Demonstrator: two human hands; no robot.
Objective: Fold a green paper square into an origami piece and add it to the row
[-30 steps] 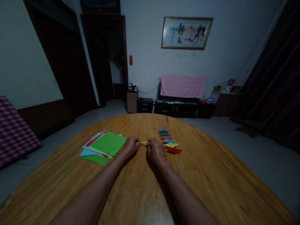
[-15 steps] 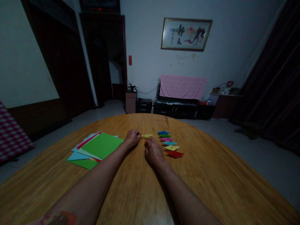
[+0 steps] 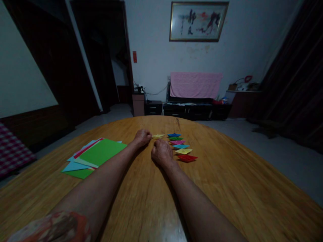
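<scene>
A small pale yellow paper boat [image 3: 158, 136] lies between my hands near the middle of the far half of the table. My left hand [image 3: 142, 137] is closed, with its fingertips pinching the boat's left end. My right hand [image 3: 163, 152] rests on the wood just on the near side of it, fingers curled together against the boat's near edge; their tips are partly hidden. Right of my hands stands a column of folded paper boats: blue [image 3: 174, 135], green [image 3: 175, 138], pink [image 3: 177, 143], light blue [image 3: 180, 147], yellow [image 3: 184, 151] and red [image 3: 187, 158].
On the left, beside my left forearm, lies a loose stack of coloured paper sheets [image 3: 103, 152], green on top. The round wooden table [image 3: 227, 188] spreads out around my arms. Beyond it are a low black cabinet [image 3: 196, 112] and a pink cloth [image 3: 195, 85].
The view has tilted down a little, so the table and hands look higher up or shifted left. Both hands stay at the yellow paper boat, with little movement of their own.
</scene>
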